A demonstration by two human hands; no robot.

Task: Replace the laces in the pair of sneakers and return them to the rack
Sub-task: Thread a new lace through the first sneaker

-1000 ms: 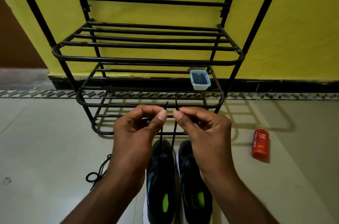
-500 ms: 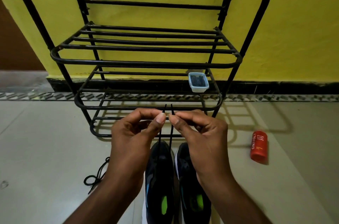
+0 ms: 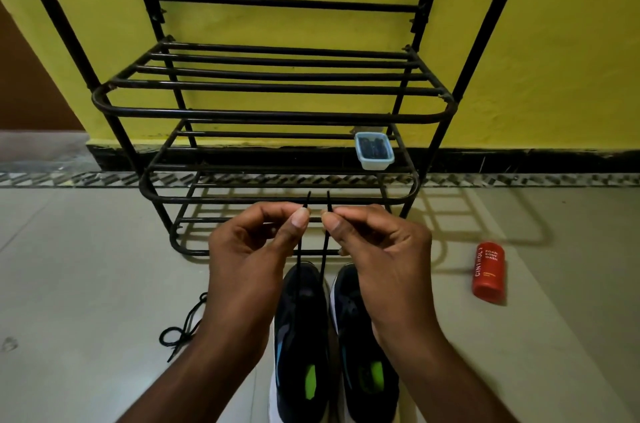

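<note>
1 black metal rack [image 3: 270, 116] with 3 tiers. On the rack's middle tier, 1 small pale container [image 3: 374, 151]. In front of the rack, 2 dark sneakers [image 3: 301, 336], side by side. Also in front of the rack, 2 hands, left hand [image 3: 252, 249] and right hand [image 3: 381, 249], with 2 lace ends [image 3: 307, 199], 1 pinched per hand. Left of the rack's foot, 1 loose black lace [image 3: 180, 329]. Right of the rack's foot, 1 red bottle [image 3: 489, 272].
</note>
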